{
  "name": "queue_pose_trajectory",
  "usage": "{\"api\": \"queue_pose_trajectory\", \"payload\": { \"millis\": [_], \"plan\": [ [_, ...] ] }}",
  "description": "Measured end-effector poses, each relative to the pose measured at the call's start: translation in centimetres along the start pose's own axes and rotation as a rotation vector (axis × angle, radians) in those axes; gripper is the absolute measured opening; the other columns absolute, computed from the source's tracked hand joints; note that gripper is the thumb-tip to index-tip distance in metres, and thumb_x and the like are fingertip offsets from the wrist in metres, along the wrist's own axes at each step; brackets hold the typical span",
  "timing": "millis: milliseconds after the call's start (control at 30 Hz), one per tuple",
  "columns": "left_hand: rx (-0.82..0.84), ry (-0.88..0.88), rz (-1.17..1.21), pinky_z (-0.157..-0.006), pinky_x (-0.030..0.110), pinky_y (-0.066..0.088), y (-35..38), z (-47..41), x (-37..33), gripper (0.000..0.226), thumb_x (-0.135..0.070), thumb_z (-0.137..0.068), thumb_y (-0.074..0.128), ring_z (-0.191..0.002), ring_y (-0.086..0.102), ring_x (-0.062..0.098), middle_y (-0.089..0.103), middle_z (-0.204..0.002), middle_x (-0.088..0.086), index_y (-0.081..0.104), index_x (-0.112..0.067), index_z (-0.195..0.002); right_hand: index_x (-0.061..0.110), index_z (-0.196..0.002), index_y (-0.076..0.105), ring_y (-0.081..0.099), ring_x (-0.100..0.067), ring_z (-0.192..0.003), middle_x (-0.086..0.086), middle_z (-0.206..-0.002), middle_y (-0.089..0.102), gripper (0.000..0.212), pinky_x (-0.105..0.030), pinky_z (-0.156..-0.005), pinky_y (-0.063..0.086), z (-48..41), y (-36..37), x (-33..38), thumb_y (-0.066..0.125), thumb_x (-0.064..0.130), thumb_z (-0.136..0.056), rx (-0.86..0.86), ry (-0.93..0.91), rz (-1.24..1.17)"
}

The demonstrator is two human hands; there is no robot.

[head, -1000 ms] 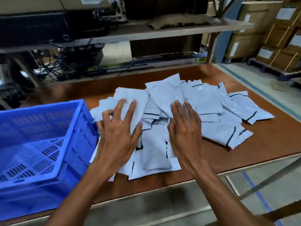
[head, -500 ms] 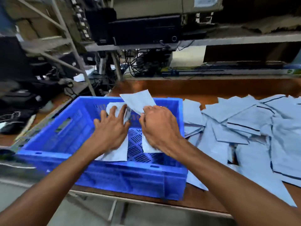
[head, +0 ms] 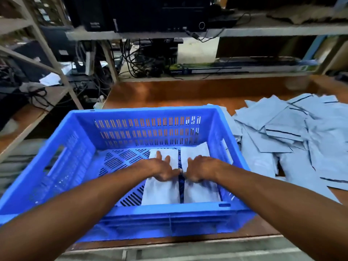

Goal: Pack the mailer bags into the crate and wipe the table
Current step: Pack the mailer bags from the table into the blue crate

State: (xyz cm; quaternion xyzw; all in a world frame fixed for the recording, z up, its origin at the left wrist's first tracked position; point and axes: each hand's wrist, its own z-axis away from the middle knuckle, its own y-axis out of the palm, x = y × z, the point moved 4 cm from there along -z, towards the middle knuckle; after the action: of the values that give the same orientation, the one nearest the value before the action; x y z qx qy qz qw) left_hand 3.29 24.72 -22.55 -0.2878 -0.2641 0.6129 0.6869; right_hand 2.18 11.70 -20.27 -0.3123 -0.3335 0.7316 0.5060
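Both hands are reaching into the crate (head: pixel 79 166) — left hand (head: pixel 160 169) lying flat, fingers spread, on one bag (head: pixel 160 193); right hand (head: pixel 201 170) pressing palm-down on a second bag (head: pixel 201 193) just beside it. Both bags are lying on the crate floor, right half. The loose pile (head: pixel 293 132) is sitting right of the crate on the desk (head: pixel 169 95).

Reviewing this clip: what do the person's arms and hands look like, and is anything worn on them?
Both forearms are bare as far as the frame shows: no sleeves in view. The left hand and right hand are bare too, with no gloves. No watch, bracelet or wrist strap shows. The fingers are motion-blurred, so rings cannot be ruled out.
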Motion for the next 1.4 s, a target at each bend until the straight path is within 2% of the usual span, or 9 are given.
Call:
{"api": "queue_pose_trajectory", "payload": {
  "millis": [167, 300, 433, 567, 667, 800, 933, 1167, 1400],
  "plan": [
    [0.055, 0.112, -0.199, -0.101, 0.041, 0.037, 0.7, -1.3, 1.0, 0.12, -0.085, -0.075, 0.047, -0.14, 0.033, 0.04, -0.041, -0.153, 0.004, -0.028, -0.029, -0.149, 0.027, -0.156, -0.006, 0.03, -0.029, -0.144, -0.011, -0.163, 0.008, 0.1, -0.041, -0.106, 0.037, -2.3, 1.6, -0.1, 0.062, 0.044, -0.086, 0.223, 0.014, 0.072],
    [0.003, 0.113, -0.192, -0.115, 0.052, 0.025, 1.4, -3.0, 0.7, 0.114, -0.084, -0.079, 0.042, -0.148, 0.009, 0.042, -0.034, -0.157, 0.006, -0.027, -0.027, -0.15, 0.021, -0.152, 0.028, 0.056, -0.03, -0.119, -0.01, -0.144, 0.046, 0.079, -0.036, -0.089, 0.048, -2.4, 0.6, -0.1, 0.061, 0.028, -0.081, 0.203, -0.05, 0.117],
    [-0.105, 0.079, -0.206, -0.108, 0.043, 0.038, -1.8, -2.5, 0.3, 0.1, -0.076, -0.087, 0.04, -0.141, 0.033, 0.039, -0.016, -0.163, 0.011, -0.009, -0.024, -0.156, 0.018, -0.123, 0.058, 0.062, -0.034, -0.105, -0.011, -0.121, 0.062, 0.035, -0.037, -0.079, 0.053, 0.3, -4.7, -2.3, 0.052, 0.027, -0.09, -0.318, -0.171, -0.052],
    [-0.579, 0.319, 0.016, -0.111, 0.042, 0.036, -8.6, 1.8, -3.9, 0.07, -0.057, -0.092, 0.052, -0.136, 0.041, 0.034, 0.037, -0.153, 0.013, 0.034, -0.021, -0.149, 0.022, -0.12, 0.064, 0.063, -0.021, -0.106, 0.0, -0.118, 0.069, 0.031, -0.039, -0.093, 0.05, 7.4, -9.8, -9.7, 0.051, 0.028, -0.092, -0.955, -0.28, -0.497],
    [-0.824, 0.503, 0.206, -0.107, 0.048, 0.039, -11.6, 6.3, -10.6, 0.062, -0.058, -0.091, 0.052, -0.129, 0.046, 0.034, 0.048, -0.143, 0.01, 0.043, -0.023, -0.142, 0.02, -0.109, 0.069, 0.066, -0.012, -0.091, 0.005, -0.102, 0.073, 0.026, -0.033, -0.086, 0.053, 10.3, -8.4, -18.2, 0.052, 0.024, -0.089, -1.157, -0.152, -0.683],
    [-0.85, 0.507, 0.151, -0.106, 0.052, 0.036, -10.0, 9.5, -22.9, 0.057, -0.057, -0.092, 0.048, -0.132, 0.04, 0.033, 0.045, -0.144, 0.004, 0.042, -0.026, -0.139, 0.027, -0.095, 0.07, 0.067, -0.017, -0.083, 0.005, -0.095, 0.074, 0.02, -0.041, -0.078, 0.055, 9.3, -0.5, -27.7, 0.053, 0.027, -0.086, -1.109, 0.142, -0.733],
    [-0.607, 0.285, 0.015, -0.111, 0.051, 0.022, -5.0, 6.3, -31.2, 0.054, -0.047, -0.094, 0.046, -0.138, 0.03, 0.035, 0.041, -0.147, 0.01, 0.04, -0.018, -0.14, 0.027, -0.111, 0.068, 0.063, -0.028, -0.108, -0.004, -0.115, 0.07, 0.023, -0.039, -0.089, 0.051, 7.6, 8.9, -32.6, 0.059, 0.024, -0.09, -0.826, 0.289, -0.705],
    [-0.476, 0.117, 0.119, -0.116, 0.064, 0.004, 0.2, -2.8, -33.0, 0.083, -0.065, -0.093, 0.042, -0.146, -0.012, 0.049, -0.012, -0.164, 0.008, 0.0, -0.031, -0.156, 0.035, -0.155, 0.006, 0.017, -0.039, -0.145, -0.002, -0.164, 0.001, 0.083, -0.054, -0.113, 0.025, 5.1, 17.6, -31.7, 0.038, 0.072, -0.089, -0.489, 0.281, -0.46],
    [-0.627, 0.053, 0.117, -0.111, 0.059, 0.023, 0.6, -4.1, -32.4, 0.077, -0.055, -0.096, 0.043, -0.144, 0.014, 0.046, -0.001, -0.164, 0.013, 0.005, -0.027, -0.157, 0.041, -0.154, -0.003, 0.009, -0.037, -0.147, 0.0, -0.164, -0.011, 0.072, -0.054, -0.112, 0.025, 5.0, 19.9, -34.7, 0.037, 0.054, -0.097, -0.536, 0.209, -0.412]
  ]
}}
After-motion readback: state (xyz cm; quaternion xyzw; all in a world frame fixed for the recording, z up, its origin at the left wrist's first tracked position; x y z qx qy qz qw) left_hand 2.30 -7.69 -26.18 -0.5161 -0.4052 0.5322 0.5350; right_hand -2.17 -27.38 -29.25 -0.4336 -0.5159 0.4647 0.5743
